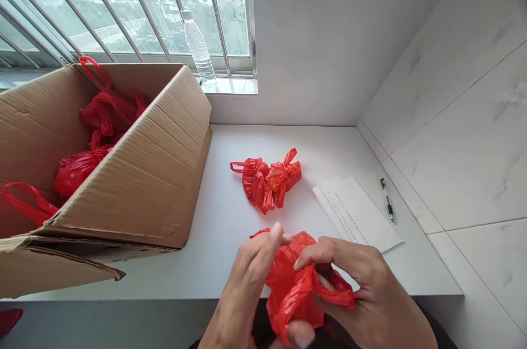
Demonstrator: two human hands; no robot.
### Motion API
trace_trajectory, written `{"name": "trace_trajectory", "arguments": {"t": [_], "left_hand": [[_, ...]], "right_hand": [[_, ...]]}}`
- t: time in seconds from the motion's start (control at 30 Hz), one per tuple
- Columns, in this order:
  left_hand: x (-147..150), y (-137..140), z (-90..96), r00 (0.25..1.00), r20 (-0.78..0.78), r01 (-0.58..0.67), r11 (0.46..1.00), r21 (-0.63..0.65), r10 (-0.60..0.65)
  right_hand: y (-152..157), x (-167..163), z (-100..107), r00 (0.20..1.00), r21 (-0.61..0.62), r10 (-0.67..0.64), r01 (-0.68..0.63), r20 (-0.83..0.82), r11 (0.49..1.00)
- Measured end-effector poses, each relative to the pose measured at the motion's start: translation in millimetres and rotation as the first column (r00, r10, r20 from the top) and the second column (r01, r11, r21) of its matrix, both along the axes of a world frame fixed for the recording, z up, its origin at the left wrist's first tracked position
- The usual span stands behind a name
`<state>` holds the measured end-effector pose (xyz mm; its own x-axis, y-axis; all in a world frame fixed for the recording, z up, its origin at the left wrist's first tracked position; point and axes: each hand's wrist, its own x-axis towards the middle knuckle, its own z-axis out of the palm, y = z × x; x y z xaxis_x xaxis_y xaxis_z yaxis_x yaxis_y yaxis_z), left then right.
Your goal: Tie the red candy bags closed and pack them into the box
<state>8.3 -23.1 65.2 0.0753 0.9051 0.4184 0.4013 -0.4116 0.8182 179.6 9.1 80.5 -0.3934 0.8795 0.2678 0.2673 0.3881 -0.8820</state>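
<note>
both hands [313, 288] gripping red bag [294, 291], two knotted bags [267, 178] beyond

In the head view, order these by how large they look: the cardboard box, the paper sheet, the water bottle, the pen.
1. cardboard box, though it is nearest the camera
2. paper sheet
3. water bottle, farther away, so unsure
4. pen

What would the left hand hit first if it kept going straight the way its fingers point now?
Probably the two tied red bags on the white counter. The left hand, gripping a red bag, points up and away toward them, though depth is hard to judge.
</note>
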Motion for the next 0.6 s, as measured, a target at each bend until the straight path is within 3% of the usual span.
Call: {"name": "trace_trajectory", "arguments": {"t": [0.07,0.13,0.23,0.3,0.37,0.4,0.43,0.47,0.53,0.6], "left_hand": [[-12,8,-11.1,0.980,0.001,0.199,0.978,-0.061,-0.199],[-19,12,-16.4,0.960,0.049,0.281,0.951,-0.133,-0.277],[-23,11,-14.6,0.945,0.306,0.197,0.951,-0.238,-0.120],[-24,8,-11.9,0.821,0.570,0.247,0.917,-0.314,-0.026],[-26,6,-12.1,0.607,0.794,0.444,0.824,-0.352,0.012],[-26,4,-13.7,0.517,0.855,0.530,0.775,-0.345,0.027],[-27,3,-16.3,0.488,0.872,0.566,0.742,-0.359,0.050],[-27,2,-19.7,0.528,0.844,0.537,0.734,-0.415,0.091],[-25,-2,-27.8,0.725,0.666,0.341,0.746,-0.571,0.178],[-19,-4,-35.9,0.887,0.430,0.158,0.763,-0.627,0.170]], "right_hand": [[0,7,4,1.000,-0.021,0.022,-0.021,0.010,1.000],[0,13,6,0.999,-0.021,0.030,-0.029,0.034,0.999],[-1,20,7,0.998,0.023,-0.060,0.059,0.034,0.998],[-1,25,8,0.990,0.057,-0.136,0.134,0.023,0.989],[0,30,10,0.987,0.061,-0.157,0.155,0.033,0.986],[0,31,11,0.988,0.046,-0.148,0.146,0.047,0.988],[0,31,12,0.990,0.027,-0.129,0.128,0.060,0.991],[0,31,13,0.992,0.009,-0.105,0.105,0.069,0.994],[0,27,15,0.995,-0.024,-0.056,0.058,0.077,0.998],[-1,19,18,0.998,-0.067,-0.017,0.020,0.056,0.998]]}}
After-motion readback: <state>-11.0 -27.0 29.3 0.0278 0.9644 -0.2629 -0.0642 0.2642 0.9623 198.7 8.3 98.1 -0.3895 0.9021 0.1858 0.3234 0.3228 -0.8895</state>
